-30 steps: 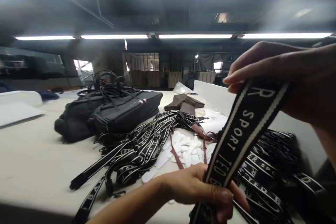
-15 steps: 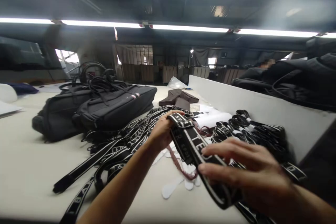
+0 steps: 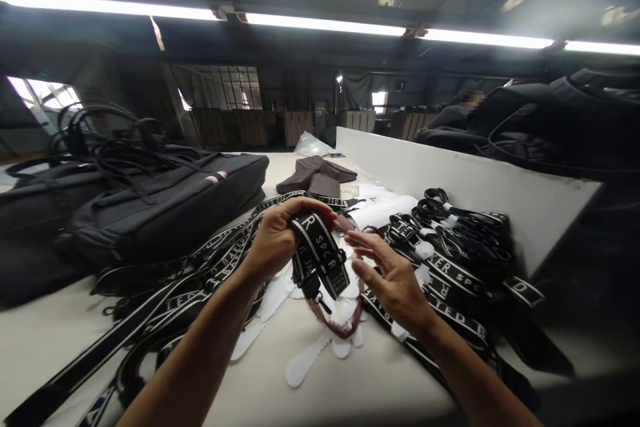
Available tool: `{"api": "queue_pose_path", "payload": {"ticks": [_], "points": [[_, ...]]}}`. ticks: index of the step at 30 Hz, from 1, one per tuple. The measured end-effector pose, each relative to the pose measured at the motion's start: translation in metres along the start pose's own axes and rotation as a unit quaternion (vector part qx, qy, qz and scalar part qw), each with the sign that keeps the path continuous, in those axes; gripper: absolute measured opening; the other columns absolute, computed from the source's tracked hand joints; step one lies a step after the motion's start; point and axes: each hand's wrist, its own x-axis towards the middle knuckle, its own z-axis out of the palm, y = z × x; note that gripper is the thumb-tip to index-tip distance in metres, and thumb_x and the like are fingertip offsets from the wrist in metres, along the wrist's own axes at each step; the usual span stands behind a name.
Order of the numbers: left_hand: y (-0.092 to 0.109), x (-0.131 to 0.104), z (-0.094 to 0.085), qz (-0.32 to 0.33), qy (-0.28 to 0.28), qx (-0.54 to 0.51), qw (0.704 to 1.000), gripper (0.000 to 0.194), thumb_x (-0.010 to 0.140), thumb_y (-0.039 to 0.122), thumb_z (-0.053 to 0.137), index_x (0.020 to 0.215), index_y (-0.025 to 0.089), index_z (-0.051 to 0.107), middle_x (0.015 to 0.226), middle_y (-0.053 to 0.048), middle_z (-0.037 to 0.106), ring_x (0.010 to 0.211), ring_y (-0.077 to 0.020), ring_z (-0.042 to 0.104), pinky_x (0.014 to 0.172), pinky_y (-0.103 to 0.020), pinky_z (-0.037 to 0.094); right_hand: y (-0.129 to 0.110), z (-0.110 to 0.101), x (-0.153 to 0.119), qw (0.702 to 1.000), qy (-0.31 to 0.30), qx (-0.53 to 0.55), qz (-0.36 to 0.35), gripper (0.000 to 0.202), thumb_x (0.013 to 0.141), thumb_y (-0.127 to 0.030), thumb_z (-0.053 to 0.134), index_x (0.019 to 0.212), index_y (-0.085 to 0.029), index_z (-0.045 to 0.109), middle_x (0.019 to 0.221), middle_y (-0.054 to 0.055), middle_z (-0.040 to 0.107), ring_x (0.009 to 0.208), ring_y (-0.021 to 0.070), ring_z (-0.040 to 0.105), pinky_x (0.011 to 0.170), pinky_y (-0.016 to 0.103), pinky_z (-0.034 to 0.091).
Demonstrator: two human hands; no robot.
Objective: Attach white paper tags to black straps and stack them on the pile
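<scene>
My left hand (image 3: 280, 230) is wrapped round a folded black strap (image 3: 324, 250) with white lettering. A metal clip (image 3: 320, 300) dangles from its lower end. Just to the right of the strap, my right hand (image 3: 387, 277) holds nothing, its fingers apart and pointing at the strap. Beneath both hands lie white serrated paper tags (image 3: 307, 360) and a loop of reddish-brown cord (image 3: 345, 330). Loose lettered straps (image 3: 175, 303) sprawl to the left. On the right, bundled straps (image 3: 445, 273) are held with white bands.
Black bags (image 3: 165, 200) with upright handles stand at the left of the cream table. Dark brown folded pieces (image 3: 317, 173) and a white roll (image 3: 385, 210) lie farther back. A white partition (image 3: 450, 173) edges the right side, with black bags (image 3: 565, 120) and a person beyond it.
My right hand has let go of the strap and opened beside it. The strap is now folded shorter in my left hand. The whole view has shifted to the right.
</scene>
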Motion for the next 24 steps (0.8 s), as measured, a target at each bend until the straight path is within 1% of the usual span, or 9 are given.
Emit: {"api": "queue_pose_path", "payload": {"ticks": [2, 4, 8, 10, 12, 14, 18, 21, 24], "points": [[0.004, 0.000, 0.004, 0.019, -0.044, 0.032, 0.998, 0.020, 0.076, 0.008, 0.069, 0.095, 0.013, 0.073, 0.093, -0.009, 0.073, 0.084, -0.0206, 0.071, 0.078, -0.028, 0.060, -0.001, 0.015, 0.013, 0.992, -0.047, 0.110, 0.047, 0.044, 0.085, -0.036, 0.075, 0.126, -0.027, 0.063, 0.125, 0.007, 0.064, 0.117, 0.0230, 0.062, 0.106, 0.040, 0.049], [0.005, -0.002, 0.006, 0.029, -0.058, 0.059, 0.996, 0.027, 0.072, 0.002, 0.067, 0.096, 0.014, 0.074, 0.097, -0.009, 0.073, 0.087, -0.0209, 0.070, 0.082, -0.029, 0.059, 0.003, 0.030, 0.023, 0.970, -0.069, 0.211, 0.097, 0.044, 0.078, -0.039, 0.081, 0.117, -0.024, 0.067, 0.113, 0.007, 0.069, 0.105, 0.0227, 0.066, 0.098, 0.039, 0.053], [-0.005, -0.009, 0.001, 0.034, 0.012, 0.068, 0.997, 0.034, 0.067, -0.001, 0.065, 0.095, 0.015, 0.074, 0.096, -0.007, 0.073, 0.089, -0.0209, 0.070, 0.082, -0.028, 0.058, 0.020, 0.054, 0.030, 0.942, -0.060, 0.303, 0.131, 0.045, 0.069, -0.041, 0.086, 0.106, -0.022, 0.069, 0.098, 0.004, 0.070, 0.093, 0.0207, 0.067, 0.093, 0.037, 0.054], [-0.016, -0.012, -0.003, 0.020, 0.058, 0.053, 0.997, 0.030, 0.068, 0.002, 0.068, 0.094, 0.016, 0.073, 0.092, -0.006, 0.073, 0.086, -0.0200, 0.070, 0.079, -0.026, 0.058, 0.032, 0.063, 0.028, 0.939, -0.049, 0.311, 0.136, 0.044, 0.071, -0.044, 0.085, 0.105, -0.022, 0.069, 0.098, 0.004, 0.069, 0.091, 0.0202, 0.066, 0.090, 0.035, 0.054], [-0.031, -0.013, -0.008, -0.005, 0.103, 0.029, 0.994, 0.026, 0.070, 0.006, 0.071, 0.094, 0.015, 0.073, 0.092, -0.007, 0.073, 0.084, -0.0191, 0.069, 0.076, -0.025, 0.057, 0.046, 0.072, 0.025, 0.941, -0.029, 0.304, 0.147, 0.046, 0.074, -0.049, 0.081, 0.109, -0.023, 0.069, 0.099, 0.005, 0.067, 0.086, 0.0191, 0.065, 0.081, 0.033, 0.055], [-0.048, -0.014, -0.012, -0.035, 0.151, -0.022, 0.988, 0.022, 0.072, 0.010, 0.073, 0.094, 0.016, 0.072, 0.093, -0.007, 0.073, 0.084, -0.0179, 0.069, 0.074, -0.024, 0.057, 0.059, 0.079, 0.021, 0.956, -0.012, 0.254, 0.144, 0.047, 0.075, -0.050, 0.081, 0.112, -0.024, 0.069, 0.106, 0.005, 0.064, 0.087, 0.0182, 0.062, 0.077, 0.031, 0.055], [-0.070, -0.015, -0.016, -0.076, 0.223, -0.145, 0.961, 0.022, 0.066, 0.014, 0.080, 0.086, 0.017, 0.071, 0.087, -0.003, 0.071, 0.078, -0.0143, 0.068, 0.072, -0.022, 0.057, 0.073, 0.087, 0.016, 0.980, -0.025, 0.152, 0.130, 0.050, 0.072, -0.048, 0.084, 0.115, -0.026, 0.070, 0.117, 0.006, 0.054, 0.099, 0.0179, 0.058, 0.086, 0.030, 0.052], [-0.070, -0.014, -0.014, -0.065, 0.234, -0.217, 0.946, 0.024, 0.060, 0.013, 0.084, 0.080, 0.018, 0.071, 0.083, 0.000, 0.070, 0.075, -0.0121, 0.068, 0.076, -0.022, 0.058, 0.072, 0.090, 0.016, 0.973, -0.073, 0.166, 0.140, 0.044, 0.071, -0.050, 0.083, 0.104, -0.023, 0.072, 0.109, 0.004, 0.054, 0.094, 0.0171, 0.057, 0.083, 0.030, 0.050], [-0.059, -0.010, -0.010, -0.067, 0.237, -0.280, 0.928, 0.023, 0.064, 0.015, 0.084, 0.081, 0.020, 0.071, 0.084, 0.002, 0.070, 0.079, -0.0109, 0.068, 0.084, -0.023, 0.058, 0.065, 0.090, 0.016, 0.980, -0.089, 0.141, 0.112, 0.034, 0.072, -0.051, 0.082, 0.085, -0.021, 0.072, 0.098, 0.003, 0.058, 0.091, 0.0187, 0.056, 0.083, 0.033, 0.048]]}}
